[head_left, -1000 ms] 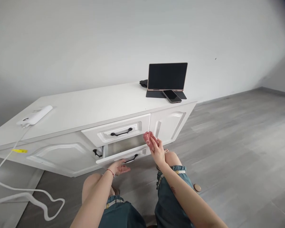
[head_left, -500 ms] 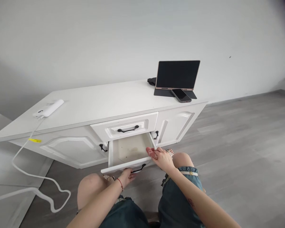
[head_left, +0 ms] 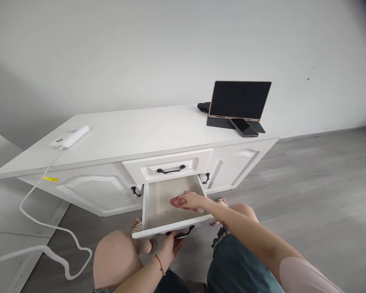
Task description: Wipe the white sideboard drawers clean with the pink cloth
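The lower drawer (head_left: 158, 207) of the white cabinet is pulled out, its pale inside showing with a few dark specks. My left hand (head_left: 170, 246) is under the drawer front, fingers curled at the black drawer handle (head_left: 186, 232). Over the drawer's interior, my right hand (head_left: 190, 200) grips a small pinkish-red thing (head_left: 177, 202) with whitish parts. Its kind I cannot make out, and the fingers cover much of it.
On the cabinet top (head_left: 134, 130) stand a dark-screened tablet (head_left: 240, 99) and a phone (head_left: 244, 127), with a black item (head_left: 203, 107) behind. A white device (head_left: 70, 137) with a cable (head_left: 33, 187) lies at the left. The closed upper drawer (head_left: 167, 167) sits above the open one.
My right hand has moved left from the drawer's right front corner to over its inside, carrying the pinkish-red thing. The drawer is further out, with my left hand still at its handle.
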The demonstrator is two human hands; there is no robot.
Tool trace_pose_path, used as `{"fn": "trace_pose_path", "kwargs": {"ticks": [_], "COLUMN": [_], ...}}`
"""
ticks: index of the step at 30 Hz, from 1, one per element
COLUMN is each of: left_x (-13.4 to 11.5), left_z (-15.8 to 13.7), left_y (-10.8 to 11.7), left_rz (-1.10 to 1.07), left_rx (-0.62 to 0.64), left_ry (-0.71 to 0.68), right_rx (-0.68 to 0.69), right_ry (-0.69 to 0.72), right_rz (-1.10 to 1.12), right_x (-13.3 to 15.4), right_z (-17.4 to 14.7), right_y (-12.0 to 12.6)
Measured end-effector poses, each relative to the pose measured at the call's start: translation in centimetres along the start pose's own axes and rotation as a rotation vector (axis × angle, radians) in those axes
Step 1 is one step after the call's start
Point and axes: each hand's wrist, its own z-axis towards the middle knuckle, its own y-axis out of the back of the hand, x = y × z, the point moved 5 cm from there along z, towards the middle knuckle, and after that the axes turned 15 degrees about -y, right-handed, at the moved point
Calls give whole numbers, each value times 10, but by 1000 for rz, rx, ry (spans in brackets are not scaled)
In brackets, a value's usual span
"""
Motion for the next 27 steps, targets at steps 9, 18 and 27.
{"fn": "trace_pose_path", "kwargs": {"ticks": [9, 18, 27], "left_x": [7, 25, 36], "left_z": [-11, -3, 11], "left_y": [-6, -5, 1], "left_rz": [50, 59, 113], "left_rx": [36, 10, -4], "left_ry": [133, 186, 171], "right_rx": [-37, 12, 2], "right_ry": [402, 564, 359], "right_rz": [-381, -405, -308], "right_x": [62, 47, 42], "right_z": [69, 96, 147], "right_y": [-97, -134, -121]}}
